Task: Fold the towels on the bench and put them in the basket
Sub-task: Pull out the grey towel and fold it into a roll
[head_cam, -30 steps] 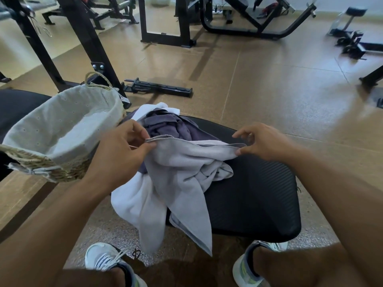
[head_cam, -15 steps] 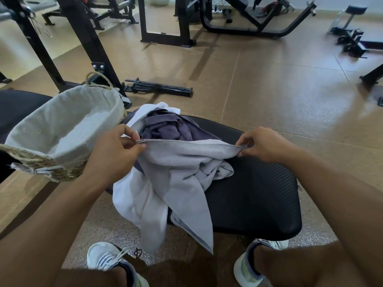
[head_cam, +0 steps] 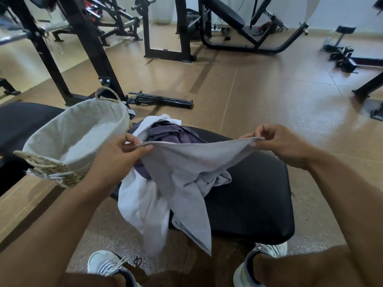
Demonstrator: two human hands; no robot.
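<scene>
Gym floor, black bench point(head_cam: 259, 193). Basket point(head_cam: 68, 139) at left holds no towels. Left hand point(head_cam: 116, 156) and right hand point(head_cam: 279, 143) each pinch a corner of the grey towel point(head_cam: 186, 168), unfolded; white towel point(head_cam: 143, 204) and purple towel point(head_cam: 167, 134) await. Task barely begun.

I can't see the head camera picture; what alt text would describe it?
Two hands, the left hand and right hand, pinch the top edge of a grey towel stretched above a black bench. White and purple towels lie beneath it, and a lined wicker basket sits at left.
</scene>
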